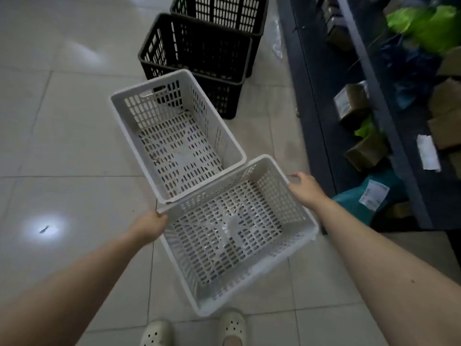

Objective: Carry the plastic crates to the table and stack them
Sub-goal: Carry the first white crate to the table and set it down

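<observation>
Head: both hands [305, 187] gripping white crate [237, 236]

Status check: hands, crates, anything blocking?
Left hand and right hand grip near white crate. Second white crate touching ahead. Black crates beyond.

I have only one view, from the head camera. It looks steeply down, close above the tiled floor [62, 126] and my own shoes [232, 323].
</observation>
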A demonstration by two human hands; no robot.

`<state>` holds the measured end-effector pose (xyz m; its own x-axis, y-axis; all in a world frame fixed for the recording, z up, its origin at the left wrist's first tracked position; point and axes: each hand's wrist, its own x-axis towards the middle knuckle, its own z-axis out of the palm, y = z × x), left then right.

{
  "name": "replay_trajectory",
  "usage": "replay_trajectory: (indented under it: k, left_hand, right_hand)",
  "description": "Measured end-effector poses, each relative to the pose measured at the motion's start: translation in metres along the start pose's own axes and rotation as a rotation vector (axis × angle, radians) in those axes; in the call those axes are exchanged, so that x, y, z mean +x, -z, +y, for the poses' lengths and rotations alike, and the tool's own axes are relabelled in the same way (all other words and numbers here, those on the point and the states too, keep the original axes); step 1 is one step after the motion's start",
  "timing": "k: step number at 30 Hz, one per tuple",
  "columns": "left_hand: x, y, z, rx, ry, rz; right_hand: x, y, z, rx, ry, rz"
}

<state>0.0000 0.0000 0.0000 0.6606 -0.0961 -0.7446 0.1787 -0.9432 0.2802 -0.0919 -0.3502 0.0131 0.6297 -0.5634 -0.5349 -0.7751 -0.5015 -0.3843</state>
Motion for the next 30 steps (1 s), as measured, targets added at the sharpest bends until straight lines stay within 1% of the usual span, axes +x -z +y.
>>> replay_trajectory:
  k: [3, 5, 6, 7, 10, 12, 14, 15, 18, 21, 22, 23, 24, 27, 30]
  left_hand:
    - [0.033, -0.054, -0.019, -0.015, 0.076, -0.071]
    - [0.045, -0.090, -0.024, -0.078, 0.129, -0.120]
    - [0.051, -0.106, -0.027, -0.111, 0.132, -0.103]
    - [0.059, -0.122, -0.031, -0.131, 0.119, -0.060]
    - [0.074, -0.156, -0.039, -0.134, 0.158, 0.066]
    - [0.077, -0.167, -0.044, -0.183, 0.178, 0.149]
    - [0.080, -0.169, -0.048, -0.213, 0.195, 0.275]
    - [0.079, -0.169, -0.047, -0.208, 0.201, 0.305]
    - [0.074, -0.170, -0.035, -0.177, 0.284, 0.292]
    - [0.074, -0.170, -0.028, -0.238, 0.379, 0.405]
    - [0.076, -0.170, -0.033, -0.255, 0.430, 0.420]
    - [0.078, -0.171, -0.040, -0.277, 0.459, 0.404]
    - [0.079, -0.172, -0.045, -0.324, 0.467, 0.355]
    - [0.081, -0.171, -0.059, -0.503, 0.395, 0.208]
    - [0.075, -0.163, -0.074, -0.526, 0.391, 0.194]
  right_hand:
    - [0.040, -0.025, 0.027, -0.044, -0.074, 0.018]
    - [0.066, -0.040, 0.049, -0.085, -0.101, 0.014]
    - [0.077, -0.046, 0.058, -0.117, -0.104, 0.016]
    - [0.089, -0.052, 0.069, -0.145, -0.103, 0.015]
    - [0.112, -0.065, 0.090, -0.208, -0.131, -0.009]
    - [0.124, -0.073, 0.098, -0.235, -0.167, -0.043]
    - [0.134, -0.080, 0.107, -0.215, -0.182, -0.068]
    - [0.138, -0.083, 0.110, -0.203, -0.182, -0.073]
    - [0.142, -0.090, 0.111, -0.199, -0.179, -0.065]
    - [0.137, -0.096, 0.113, -0.143, -0.177, -0.042]
    - [0.136, -0.098, 0.114, -0.126, -0.176, -0.027]
    - [0.136, -0.099, 0.116, -0.109, -0.173, -0.014]
    - [0.135, -0.098, 0.116, -0.094, -0.176, -0.012]
    - [0.130, -0.091, 0.114, -0.050, -0.208, -0.049]
    - [0.119, -0.081, 0.110, 0.039, -0.290, -0.122]
